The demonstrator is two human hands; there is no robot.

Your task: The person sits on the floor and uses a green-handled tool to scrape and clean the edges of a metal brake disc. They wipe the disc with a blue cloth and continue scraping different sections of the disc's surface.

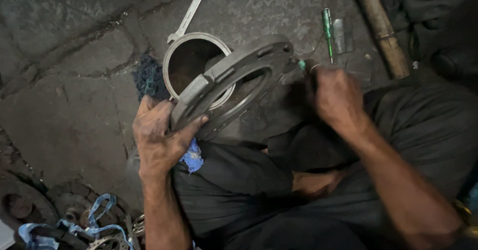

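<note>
- One grey metal ring plate (234, 75), tilted on edge above the lap, gripped at its lower rim by the left hand (162, 138) — fingers wrapped around it.
- One right hand (336, 98), blurred, fist clenched on a green-tipped tool (301, 65) touching the plate's rim; rest of the tool hidden.
- One round tin (191, 63) on the stone floor (64, 105) behind the plate, partly covered.
- One spanner (191, 8), one green screwdriver (327, 31), one wooden handle (381, 28) — the first and last cut off at the top.
</note>
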